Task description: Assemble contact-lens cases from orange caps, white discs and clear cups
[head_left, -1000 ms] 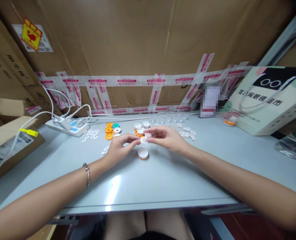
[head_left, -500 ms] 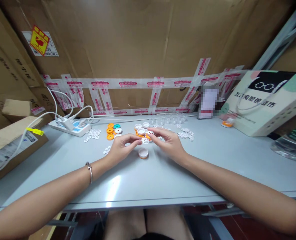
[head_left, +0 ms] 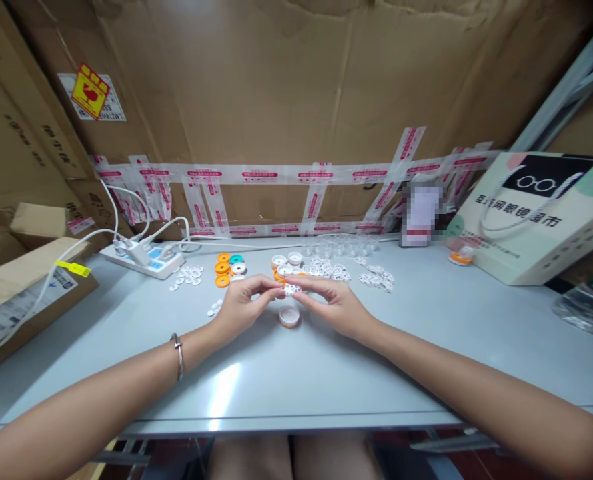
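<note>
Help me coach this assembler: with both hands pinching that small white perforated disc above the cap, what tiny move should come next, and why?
Probably lower the white perforated disc straight down toward the orange-rimmed cap. The left hand and right hand pinch the disc between their fingertips just above the cap, which lies open side up on the grey table directly beneath, apparently empty.

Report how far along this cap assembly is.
Done, apparently: a few orange and teal rings set aside. In hand: left hand and right hand pinch one perforated white disc above an open cap. Left: loose disc piles and small white pieces.
</note>
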Motion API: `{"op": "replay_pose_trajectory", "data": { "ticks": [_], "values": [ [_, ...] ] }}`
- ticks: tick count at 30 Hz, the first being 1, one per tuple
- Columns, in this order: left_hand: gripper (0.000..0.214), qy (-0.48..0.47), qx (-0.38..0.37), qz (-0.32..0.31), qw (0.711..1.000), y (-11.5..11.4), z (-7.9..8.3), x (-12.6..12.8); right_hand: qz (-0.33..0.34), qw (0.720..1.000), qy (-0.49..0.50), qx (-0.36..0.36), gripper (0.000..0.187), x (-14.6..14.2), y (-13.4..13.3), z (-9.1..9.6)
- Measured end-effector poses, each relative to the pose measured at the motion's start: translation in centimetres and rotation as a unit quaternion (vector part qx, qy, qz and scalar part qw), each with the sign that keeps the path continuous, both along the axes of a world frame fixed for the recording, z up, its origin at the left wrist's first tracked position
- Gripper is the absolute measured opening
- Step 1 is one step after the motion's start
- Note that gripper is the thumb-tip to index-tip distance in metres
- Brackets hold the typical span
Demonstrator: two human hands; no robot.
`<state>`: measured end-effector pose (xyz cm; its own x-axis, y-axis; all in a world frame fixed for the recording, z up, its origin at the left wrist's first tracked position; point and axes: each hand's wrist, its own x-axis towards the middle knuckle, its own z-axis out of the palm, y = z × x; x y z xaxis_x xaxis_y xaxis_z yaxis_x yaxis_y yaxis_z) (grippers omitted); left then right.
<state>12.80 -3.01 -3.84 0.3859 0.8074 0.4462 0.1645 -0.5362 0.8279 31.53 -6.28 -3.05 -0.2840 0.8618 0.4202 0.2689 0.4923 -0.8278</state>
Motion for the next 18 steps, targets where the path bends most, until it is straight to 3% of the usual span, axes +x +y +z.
{"op": "replay_pose_trajectory", "data": {
  "ticks": [6, 18],
  "values": [
    [0.008, -0.015, -0.010, -0.004, 1.000, -0.13, 0.06, 0.05, 0.021, 0.999, 0.013, -0.031, 0.029, -0.08, 0.10, -0.16],
    [0.008, 0.023, 0.036, -0.008, 0.999, -0.27, 0.18, -0.02, 0.044, 0.966, 0.146, -0.211, 0.026, -0.08, 0.81, -0.46]
  ]
}}
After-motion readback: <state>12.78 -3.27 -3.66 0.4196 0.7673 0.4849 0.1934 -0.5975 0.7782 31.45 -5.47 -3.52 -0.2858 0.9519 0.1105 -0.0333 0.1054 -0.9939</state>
